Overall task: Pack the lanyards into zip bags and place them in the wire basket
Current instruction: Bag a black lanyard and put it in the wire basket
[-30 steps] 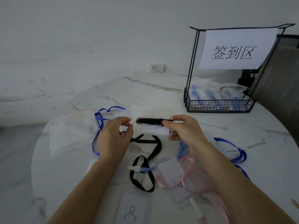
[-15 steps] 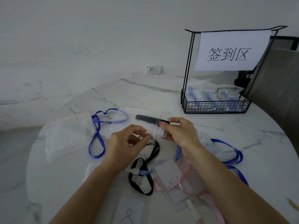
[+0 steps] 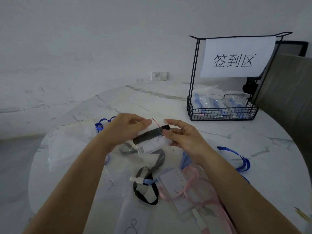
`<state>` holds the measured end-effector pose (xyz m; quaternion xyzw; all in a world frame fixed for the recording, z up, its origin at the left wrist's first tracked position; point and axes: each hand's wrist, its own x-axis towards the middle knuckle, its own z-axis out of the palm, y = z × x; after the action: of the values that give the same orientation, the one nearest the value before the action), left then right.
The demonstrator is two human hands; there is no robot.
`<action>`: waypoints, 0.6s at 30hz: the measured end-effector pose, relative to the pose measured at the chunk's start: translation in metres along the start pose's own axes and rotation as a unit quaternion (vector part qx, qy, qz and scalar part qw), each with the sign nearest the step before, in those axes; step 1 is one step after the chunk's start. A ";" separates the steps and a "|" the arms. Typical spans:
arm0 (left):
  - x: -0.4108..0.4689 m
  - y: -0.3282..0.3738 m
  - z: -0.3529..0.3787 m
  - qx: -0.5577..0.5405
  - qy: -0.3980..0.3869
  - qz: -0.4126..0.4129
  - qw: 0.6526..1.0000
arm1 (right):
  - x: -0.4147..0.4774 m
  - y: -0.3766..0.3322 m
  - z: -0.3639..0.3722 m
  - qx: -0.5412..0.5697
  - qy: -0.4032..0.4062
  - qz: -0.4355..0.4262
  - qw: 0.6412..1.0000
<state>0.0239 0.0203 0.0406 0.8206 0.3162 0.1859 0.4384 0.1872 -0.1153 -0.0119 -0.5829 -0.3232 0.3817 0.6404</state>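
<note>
Hands first: both are raised just above the marble tabletop (image 3: 152, 102), sharing one clear zip bag (image 3: 152, 146) between them. The left hand (image 3: 125, 130) has its fingers curled over the bag's left end, and the right hand (image 3: 182, 139) pinches the right edge between thumb and fingertips, right by the bag's thin red line. Inside the bag sits a rolled-up black lanyard (image 3: 150, 135) with something white bundled under it, tilted so the right end is higher.

Wire basket (image 3: 219, 114) is at the far right of the tabletop, well apart from the hands, with several filled bags (image 3: 211, 102) in it, blue showing through the plastic. A paper sign (image 3: 236, 58) hangs from its tall frame.

Loose stuff below the hands: a black strap (image 3: 145, 191), a pink lanyard (image 3: 194, 179) lying over a card sleeve, and a blue lanyard (image 3: 236, 157) off to the right. Another blue loop (image 3: 99, 127) peeks out behind the left hand, next to a pile of clear bags (image 3: 67, 141).
</note>
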 end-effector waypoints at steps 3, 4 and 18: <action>-0.009 -0.006 0.009 -0.107 -0.031 -0.024 0.994 | -0.003 -0.008 0.001 -0.002 0.007 -0.004 1.000; -0.011 -0.009 0.014 -0.139 -0.015 -0.023 0.990 | -0.004 -0.011 0.000 -0.015 0.013 -0.009 1.000; -0.024 -0.019 0.045 -0.188 0.119 0.020 0.975 | -0.004 0.002 0.010 -0.208 0.050 -0.112 0.970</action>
<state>0.0262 -0.0153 -0.0004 0.7016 0.3088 0.3468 0.5405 0.1764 -0.1139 -0.0124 -0.6819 -0.4258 0.2025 0.5593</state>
